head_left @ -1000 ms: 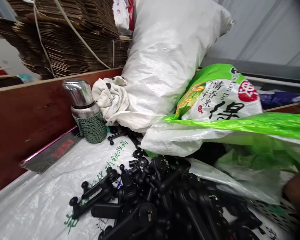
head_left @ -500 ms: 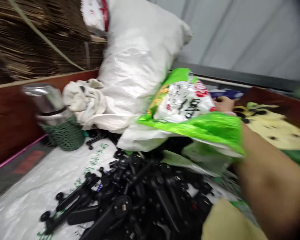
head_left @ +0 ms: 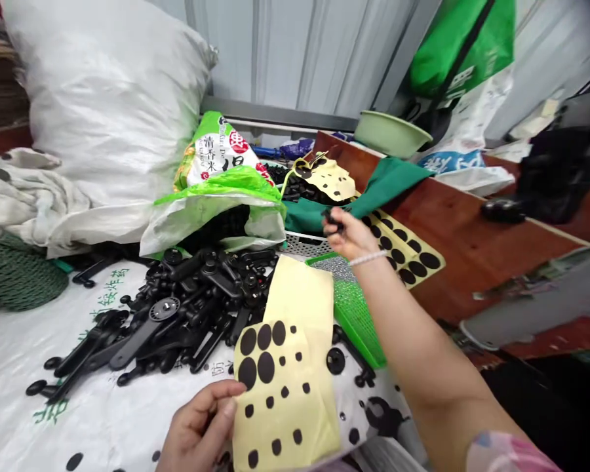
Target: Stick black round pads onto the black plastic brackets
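My left hand [head_left: 199, 429], low in the view, pinches the left edge of a pale yellow sticker sheet [head_left: 270, 419] bearing black ovals and small black dots. A plain yellow part of the sheet stretches away beyond it. My right hand [head_left: 349, 236] is reached out, its fingers closed around small black parts [head_left: 335, 219] whose exact kind I cannot make out. It hovers by a dark green cloth [head_left: 305, 216] and a basket [head_left: 305, 244]. A heap of black plastic arms with ball ends [head_left: 191, 314] lies left of the sheet.
An open green rice bag [head_left: 221, 177] stands behind the heap, beside a big white sack [head_left: 113, 85]. A bright green tray [head_left: 358, 321] lies under my right forearm. Another sticker sheet [head_left: 415, 262] and a pale green basin [head_left: 391, 133] are on the right.
The view has swung right, showing the tray, basin and my left hand with the sheet. My right hand, earlier partly behind the rice bag, now shows beside the green cloth with black parts.
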The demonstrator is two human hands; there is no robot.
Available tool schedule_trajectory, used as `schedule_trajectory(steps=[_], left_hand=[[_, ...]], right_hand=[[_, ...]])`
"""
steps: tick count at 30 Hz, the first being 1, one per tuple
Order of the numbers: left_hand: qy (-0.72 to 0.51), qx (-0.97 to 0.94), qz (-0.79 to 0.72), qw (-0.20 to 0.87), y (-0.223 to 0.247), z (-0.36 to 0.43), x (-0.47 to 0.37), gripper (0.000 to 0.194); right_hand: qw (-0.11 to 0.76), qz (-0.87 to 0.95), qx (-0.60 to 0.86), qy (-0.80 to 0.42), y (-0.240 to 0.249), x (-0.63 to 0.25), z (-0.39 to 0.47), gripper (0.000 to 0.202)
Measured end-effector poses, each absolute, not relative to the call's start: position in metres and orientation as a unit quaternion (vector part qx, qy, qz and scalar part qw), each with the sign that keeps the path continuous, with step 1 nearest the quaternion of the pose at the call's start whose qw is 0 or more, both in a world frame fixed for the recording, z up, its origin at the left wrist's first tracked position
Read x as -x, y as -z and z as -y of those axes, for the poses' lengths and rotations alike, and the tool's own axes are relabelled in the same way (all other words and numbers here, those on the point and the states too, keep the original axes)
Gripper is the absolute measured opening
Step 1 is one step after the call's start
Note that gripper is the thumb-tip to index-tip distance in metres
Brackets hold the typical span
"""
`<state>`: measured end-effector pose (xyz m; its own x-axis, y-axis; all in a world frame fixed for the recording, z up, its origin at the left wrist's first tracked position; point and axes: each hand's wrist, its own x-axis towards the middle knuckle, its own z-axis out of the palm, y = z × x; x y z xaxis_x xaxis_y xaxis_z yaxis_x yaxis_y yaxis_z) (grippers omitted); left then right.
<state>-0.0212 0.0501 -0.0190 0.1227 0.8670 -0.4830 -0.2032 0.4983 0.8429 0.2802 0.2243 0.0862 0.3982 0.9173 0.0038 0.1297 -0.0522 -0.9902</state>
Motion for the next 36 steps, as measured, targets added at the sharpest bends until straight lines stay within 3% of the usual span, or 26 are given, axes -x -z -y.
schedule_trajectory(steps=[7,14,18,24,29,36], left_hand=[[-0.399,-0.408,-0.517,0.638,0.018,-0.051,0.018,0.038],[-0.42,-0.438,-0.506,0.613,0.028,-0.051,0.019,0.037],[-0.421,-0.428,-0.511,0.615,0.03,-0.053,0.021,0.037],[-0.434,-0.352,-0.497,0.663,0.019,-0.053,0.037,0.042],[-0.485,-0.319,-0.52,0.627,0.001,-0.045,0.048,0.049],[-0.488,-0.301,-0.504,0.646,-0.007,-0.035,0.046,0.053]], right_hand=[[0.361,0.532,0.706,-0.297,-0.023,-0.259,-0.203,0.031],[0.161,0.665,0.707,-0.179,-0.015,-0.245,-0.226,0.03],[0.09,0.706,0.685,-0.155,-0.016,-0.24,-0.226,0.029],[0.073,0.741,0.657,-0.121,-0.03,-0.247,-0.219,0.03],[0.067,0.739,0.663,-0.095,-0.033,-0.249,-0.211,0.029],[0.146,0.758,0.629,-0.096,-0.028,-0.243,-0.209,0.038]])
